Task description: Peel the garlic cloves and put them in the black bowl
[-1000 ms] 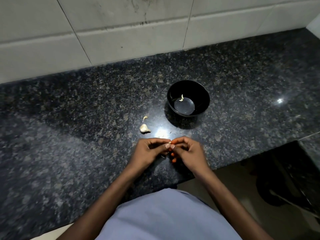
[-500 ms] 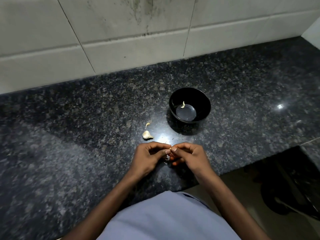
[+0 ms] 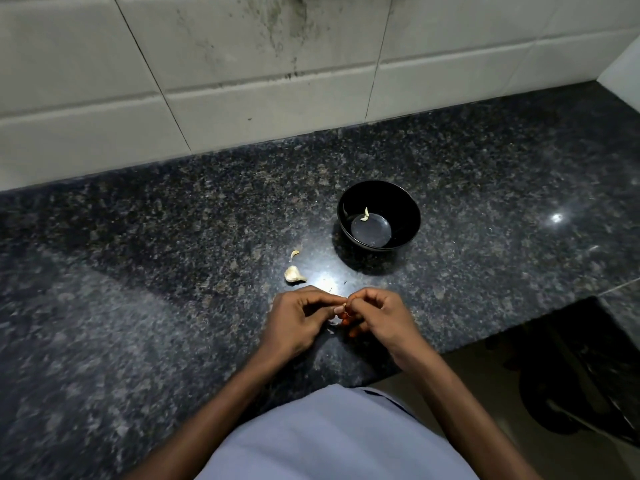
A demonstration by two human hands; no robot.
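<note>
We see both hands meeting over the near edge of a speckled dark granite counter (image 3: pixel 138 306), polished enough to throw back bright glints of light. The left hand (image 3: pixel 298 320) and the right hand (image 3: pixel 377 320) have their fingers curled inward, fingertips pressed together around something small between them. It is mostly hidden, so we cannot tell for sure that it is a garlic clove; only a pale sliver (image 3: pixel 332 322) shows just below the left thumb.

At about 1 o'clock from the hands stands the black bowl (image 3: pixel 403 202), round, glossy and deep, with a flat shiny bottom. Inside it, toward the far side of the floor, lies one small curved pale garlic piece (image 3: pixel 365 215).

At about 11 o'clock from the hands, near them on the stone, sits a plump unpeeled clove (image 3: pixel 294 274) with papery off-white skin and a pointed tip. Just beyond it, at its 12 o'clock and apart from it, lies a thin curled scrap of skin (image 3: pixel 294 254).

Behind the counter rises a wall of large, smooth off-white tiles (image 3: pixel 242 64), streaked with dark grime near the top. A pale lilac shirt (image 3: pixel 329 438) fills the bottom of the view.
</note>
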